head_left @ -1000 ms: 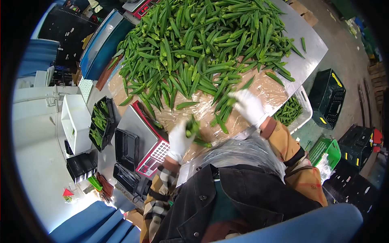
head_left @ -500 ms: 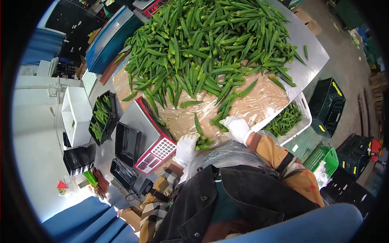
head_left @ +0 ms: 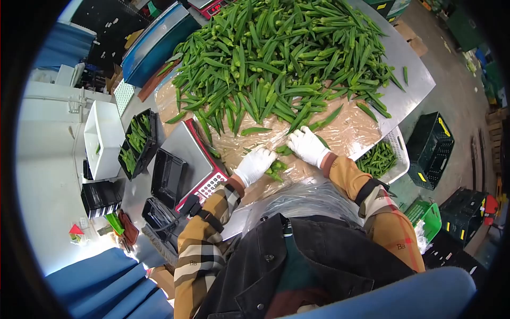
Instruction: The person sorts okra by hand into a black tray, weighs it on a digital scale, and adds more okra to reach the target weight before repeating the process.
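Left hand (head_left: 255, 165) is closed loosely on a small bunch of okra (head_left: 276, 169) at the table's near edge. Right hand (head_left: 307, 146) lies flat on pods; its grip cannot be judged. Risk: loosely held pods slipping off onto the floor.

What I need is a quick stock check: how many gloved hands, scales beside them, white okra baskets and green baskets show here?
Gloved hands: 2, the left hand and the right hand
Scale beside them: 1
White basket: 1
Green basket: 1
Total: 5
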The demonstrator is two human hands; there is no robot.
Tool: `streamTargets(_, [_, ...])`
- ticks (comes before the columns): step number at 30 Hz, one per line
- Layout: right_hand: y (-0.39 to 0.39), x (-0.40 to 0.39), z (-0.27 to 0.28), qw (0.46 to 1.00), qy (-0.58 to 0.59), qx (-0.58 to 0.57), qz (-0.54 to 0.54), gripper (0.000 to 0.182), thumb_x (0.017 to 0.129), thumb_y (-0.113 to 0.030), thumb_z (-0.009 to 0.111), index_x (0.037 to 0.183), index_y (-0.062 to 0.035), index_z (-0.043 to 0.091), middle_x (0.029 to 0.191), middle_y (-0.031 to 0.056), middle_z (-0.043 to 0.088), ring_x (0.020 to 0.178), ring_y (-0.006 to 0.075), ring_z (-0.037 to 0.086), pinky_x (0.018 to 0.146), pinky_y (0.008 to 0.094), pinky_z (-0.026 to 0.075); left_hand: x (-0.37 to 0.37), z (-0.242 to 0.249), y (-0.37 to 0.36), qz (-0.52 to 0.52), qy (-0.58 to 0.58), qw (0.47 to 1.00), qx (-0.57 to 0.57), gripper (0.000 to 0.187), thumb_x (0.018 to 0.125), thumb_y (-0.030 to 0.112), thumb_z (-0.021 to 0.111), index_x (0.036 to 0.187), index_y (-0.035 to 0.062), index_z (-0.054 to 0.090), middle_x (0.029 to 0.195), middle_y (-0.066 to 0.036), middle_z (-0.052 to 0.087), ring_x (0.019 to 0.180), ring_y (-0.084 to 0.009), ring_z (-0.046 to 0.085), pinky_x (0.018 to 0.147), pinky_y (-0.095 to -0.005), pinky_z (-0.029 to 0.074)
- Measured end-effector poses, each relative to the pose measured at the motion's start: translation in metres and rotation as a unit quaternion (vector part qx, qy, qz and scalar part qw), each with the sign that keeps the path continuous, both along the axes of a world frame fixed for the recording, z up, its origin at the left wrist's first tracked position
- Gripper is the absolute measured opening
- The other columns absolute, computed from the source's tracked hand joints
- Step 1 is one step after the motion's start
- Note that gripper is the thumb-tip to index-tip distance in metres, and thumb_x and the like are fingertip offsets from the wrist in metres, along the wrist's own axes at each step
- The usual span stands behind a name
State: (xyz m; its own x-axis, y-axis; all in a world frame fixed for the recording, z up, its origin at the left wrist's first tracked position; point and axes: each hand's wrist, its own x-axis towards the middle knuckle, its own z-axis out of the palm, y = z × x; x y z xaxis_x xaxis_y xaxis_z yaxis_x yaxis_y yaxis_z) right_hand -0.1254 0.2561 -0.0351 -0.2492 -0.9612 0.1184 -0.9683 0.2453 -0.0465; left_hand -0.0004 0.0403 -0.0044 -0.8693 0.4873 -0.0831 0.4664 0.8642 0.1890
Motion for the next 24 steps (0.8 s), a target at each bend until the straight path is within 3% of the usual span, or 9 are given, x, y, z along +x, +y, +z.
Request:
streamTargets(4, [-0.013, -0.018, 0.028, 0.973, -0.108, -0.188, -0.082, 0.039, 0.071, -0.018, 0.077, 0.105, -0.0098, 0.061, 0.101, 0.008, 0.058, 0.1, 0.0271, 0.055, 0.089, 0.04, 0.041, -0.002, 0.011, 0.015, 0.273, -0.024, 0.942, 0.196, 0.046, 0.079, 0.014, 0.075, 0.118, 0.0053, 0.054, 0.095, -0.01, 0.066, 0.086, -0.0306, 0.066, 0.077, -0.041, 0.053])
streamTargets(7, [-0.021, -0.022, 0.076, 0.856, -0.334, -0.305, -0.252, 0.028, 0.084, -0.012, 0.07, 0.11, -0.006, 0.058, 0.104, 0.0095, 0.06, 0.099, 0.0268, 0.057, 0.087, 0.0382, 0.046, -0.002, 0.018, 0.021, 0.419, -0.03, 0.687, 0.593, 0.044, 0.083, 0.011, 0.075, 0.121, 0.0041, 0.055, 0.101, -0.007, 0.068, 0.088, -0.0238, 0.068, 0.078, -0.0372, 0.055])
streamTargets(8, [-0.023, -0.02, 0.093, 0.756, -0.499, -0.337, -0.258, 0.024, 0.093, -0.015, 0.065, 0.112, -0.0032, 0.059, 0.101, 0.007, 0.064, 0.094, 0.0181, 0.06, 0.084, 0.0322, 0.048, 0.003, 0.027, 0.016, 0.445, -0.152, 0.57, 0.674, 0.04, 0.087, 0.008, 0.069, 0.125, 0.0027, 0.056, 0.11, -0.005, 0.067, 0.099, -0.0197, 0.066, 0.085, -0.0356, 0.055])
streamTargets(9, [-0.025, -0.021, 0.112, 0.617, -0.678, -0.335, -0.219, 0.026, 0.096, -0.018, 0.064, 0.115, -0.0009, 0.06, 0.099, 0.0041, 0.067, 0.09, 0.01, 0.061, 0.082, 0.0275, 0.049, 0.005, 0.037, 0.017, 0.432, -0.159, 0.515, 0.723, 0.039, 0.088, 0.007, 0.068, 0.125, 0.0021, 0.056, 0.111, -0.006, 0.067, 0.1, -0.0199, 0.066, 0.085, -0.0355, 0.055])
streamTargets(12, [-0.033, -0.014, 0.107, 0.384, -0.863, -0.28, -0.173, 0.026, 0.097, -0.014, 0.061, 0.118, 0.0001, 0.06, 0.103, 0.0052, 0.068, 0.091, 0.0125, 0.064, 0.083, 0.0288, 0.053, 0.008, 0.058, 0.02, 0.396, -0.172, 0.375, 0.82, 0.038, 0.09, 0.005, 0.063, 0.127, 0.0014, 0.057, 0.115, -0.009, 0.066, 0.102, -0.0205, 0.065, 0.087, -0.0346, 0.054])
streamTargets(13, [-0.037, -0.007, 0.104, 0.31, -0.899, -0.26, -0.166, 0.027, 0.097, -0.013, 0.06, 0.12, 0.0004, 0.06, 0.105, 0.0066, 0.068, 0.093, 0.0145, 0.066, 0.084, 0.03, 0.054, 0.01, 0.062, 0.02, 0.4, -0.17, 0.383, 0.815, 0.039, 0.089, 0.005, 0.065, 0.127, 0.0017, 0.057, 0.115, -0.008, 0.066, 0.102, -0.0195, 0.065, 0.088, -0.0337, 0.054])
streamTargets(15, [-0.052, 0.012, 0.09, 0.259, -0.912, -0.275, -0.163, 0.031, 0.098, -0.01, 0.057, 0.126, 0.0029, 0.055, 0.116, 0.0108, 0.066, 0.101, 0.0192, 0.066, 0.089, 0.0328, 0.055, 0.017, 0.072, 0.019, 0.409, -0.167, 0.4, 0.803, 0.039, 0.088, 0.006, 0.068, 0.125, 0.0023, 0.058, 0.115, -0.007, 0.066, 0.103, -0.0177, 0.064, 0.089, -0.0319, 0.053])
streamTargets(20, [-0.088, 0.057, 0.074, 0.312, -0.879, -0.28, -0.227, 0.032, 0.096, -0.007, 0.059, 0.128, -0.0018, 0.056, 0.116, 0.0074, 0.066, 0.103, 0.0181, 0.063, 0.09, 0.0317, 0.052, 0.038, 0.071, 0.001, 0.427, -0.139, 0.423, 0.787, 0.043, 0.086, 0.006, 0.073, 0.125, 0.0015, 0.057, 0.117, -0.006, 0.066, 0.105, -0.0165, 0.063, 0.091, -0.0303, 0.051])
streamTargets(24, [-0.132, 0.095, 0.073, 0.301, -0.872, -0.311, -0.226, 0.032, 0.097, -0.007, 0.059, 0.128, -0.0043, 0.052, 0.111, 0.0076, 0.063, 0.097, 0.0173, 0.062, 0.084, 0.0321, 0.053, 0.059, 0.069, -0.02, 0.482, -0.076, 0.539, 0.687, 0.059, 0.088, 0.005, 0.072, 0.138, 0.0025, 0.04, 0.118, -0.005, 0.062, 0.106, -0.0138, 0.06, 0.093, -0.0295, 0.049])
